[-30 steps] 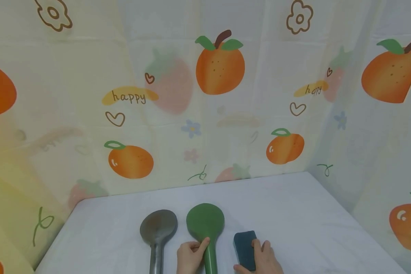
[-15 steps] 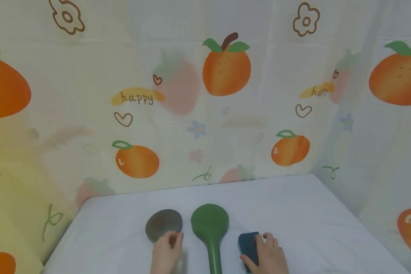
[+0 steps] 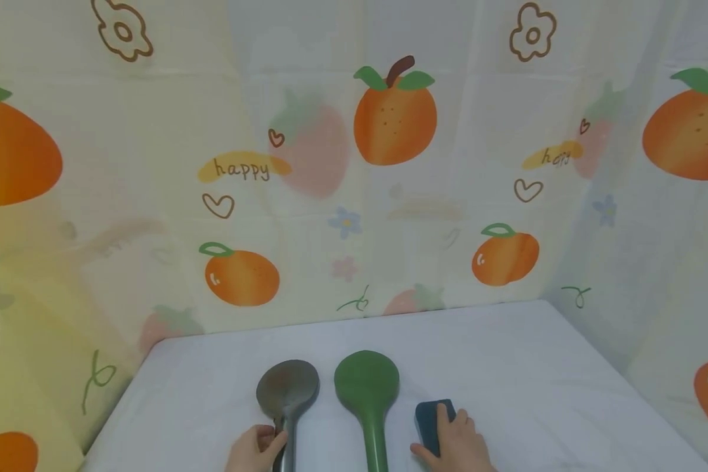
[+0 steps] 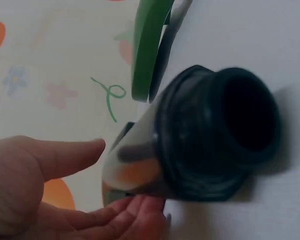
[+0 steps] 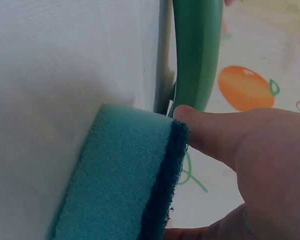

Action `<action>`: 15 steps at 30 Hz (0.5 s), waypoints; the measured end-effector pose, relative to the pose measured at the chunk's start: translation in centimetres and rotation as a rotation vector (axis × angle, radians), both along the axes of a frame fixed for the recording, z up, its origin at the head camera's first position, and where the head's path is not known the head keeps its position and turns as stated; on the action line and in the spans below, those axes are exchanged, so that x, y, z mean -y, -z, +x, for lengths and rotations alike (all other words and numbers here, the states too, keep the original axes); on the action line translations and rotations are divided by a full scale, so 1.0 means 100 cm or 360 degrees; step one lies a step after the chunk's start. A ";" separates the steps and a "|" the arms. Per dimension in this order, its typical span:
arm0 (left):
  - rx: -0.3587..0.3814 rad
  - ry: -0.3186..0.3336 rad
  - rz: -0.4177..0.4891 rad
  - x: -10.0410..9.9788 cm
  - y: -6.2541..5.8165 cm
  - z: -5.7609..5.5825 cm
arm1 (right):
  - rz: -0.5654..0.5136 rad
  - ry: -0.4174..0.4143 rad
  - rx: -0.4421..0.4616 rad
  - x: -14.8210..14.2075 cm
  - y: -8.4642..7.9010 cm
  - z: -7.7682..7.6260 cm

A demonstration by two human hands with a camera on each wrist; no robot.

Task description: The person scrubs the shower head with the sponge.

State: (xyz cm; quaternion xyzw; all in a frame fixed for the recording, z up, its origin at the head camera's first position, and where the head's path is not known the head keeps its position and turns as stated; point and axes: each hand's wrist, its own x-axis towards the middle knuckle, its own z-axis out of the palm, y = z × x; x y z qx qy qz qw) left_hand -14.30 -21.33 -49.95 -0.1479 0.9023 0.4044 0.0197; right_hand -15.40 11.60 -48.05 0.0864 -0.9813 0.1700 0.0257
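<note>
A grey handheld shower head (image 3: 288, 387) lies on the white-covered table, its dark threaded end (image 4: 215, 135) facing the left wrist camera. My left hand (image 3: 254, 449) holds its handle, fingers along the left side and thumb at the top edge. To its right lies a green shower head (image 3: 366, 383), also face up with its handle toward me; neither hand touches it. My right hand (image 3: 461, 442) grips a blue-green sponge (image 5: 117, 175) with a darker scouring layer, thumb on its near left side and fingers over its right edge.
A curtain (image 3: 389, 262) printed with oranges, hearts and flowers hangs behind and beside the table (image 3: 507, 367). The table's back edge runs along the curtain's foot.
My left hand has left the green shower head's handle and moved left to the grey one. The right hand stays on the sponge. The head view has shifted slightly left.
</note>
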 end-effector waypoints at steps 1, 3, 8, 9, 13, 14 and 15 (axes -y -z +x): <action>0.0001 0.0003 0.0044 0.001 0.002 0.000 | -0.0006 -0.0011 0.0004 0.000 0.001 0.000; -0.0003 0.0033 0.0121 0.004 0.006 -0.002 | -0.0023 -0.0024 -0.0002 0.001 0.004 -0.001; 0.0052 0.0152 0.0290 0.012 0.011 -0.007 | -0.0038 -0.0030 -0.0025 0.002 0.007 -0.002; 0.0069 0.0170 0.0338 0.014 0.012 -0.008 | -0.0045 -0.0030 -0.0026 0.001 0.008 -0.002; 0.0085 0.0303 0.0570 0.022 0.016 -0.009 | -0.0091 -0.0023 0.0002 0.000 0.009 -0.003; 0.0101 0.0350 0.0646 0.024 0.016 -0.009 | -0.0101 -0.0017 0.0015 -0.001 0.009 -0.004; 0.0111 0.0398 0.0721 0.025 0.016 -0.009 | -0.0111 -0.0006 0.0031 -0.001 0.009 -0.004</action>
